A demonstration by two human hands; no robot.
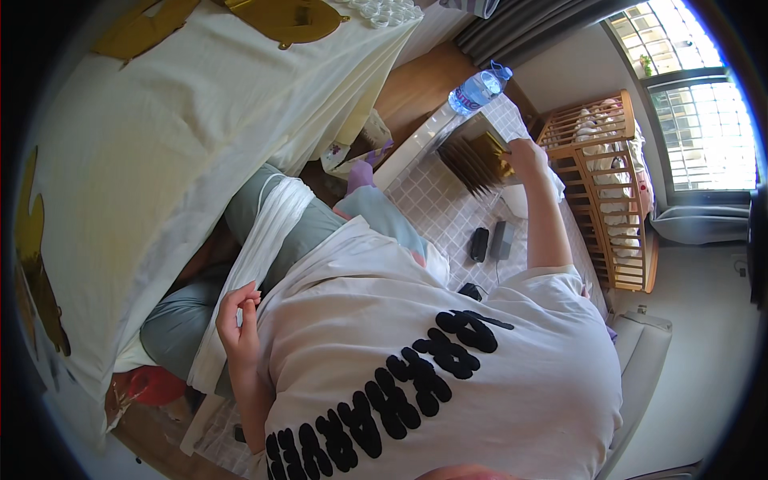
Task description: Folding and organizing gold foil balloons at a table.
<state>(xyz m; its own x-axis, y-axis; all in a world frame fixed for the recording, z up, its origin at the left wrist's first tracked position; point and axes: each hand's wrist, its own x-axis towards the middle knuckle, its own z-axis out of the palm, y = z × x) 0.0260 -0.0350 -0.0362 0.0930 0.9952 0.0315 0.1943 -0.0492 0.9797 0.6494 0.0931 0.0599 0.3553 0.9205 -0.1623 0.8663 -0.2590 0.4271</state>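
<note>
My right hand point(528, 162) reaches far to the right, over a brown open-topped box point(464, 162) on the bed. Its fingertips are closed at a shiny gold piece point(507, 163) by the box's edge, and their grip is partly hidden. My left hand point(238, 318) hovers before my body with the fingers curled in toward the thumb, and nothing shows in it. Just beside it, a bundle of long white strips point(272, 220) lies draped across my thigh. Flat gold pieces point(292, 19) lie on the cream-covered table point(184, 104) to the left.
A clear water bottle point(478, 88) stands beyond the box. A black case point(479, 245) and a grey block point(503, 240) lie on the checked bed cover point(428, 188). A wooden crib point(600, 188) stands at the right. White rings point(388, 11) sit at the table's far corner.
</note>
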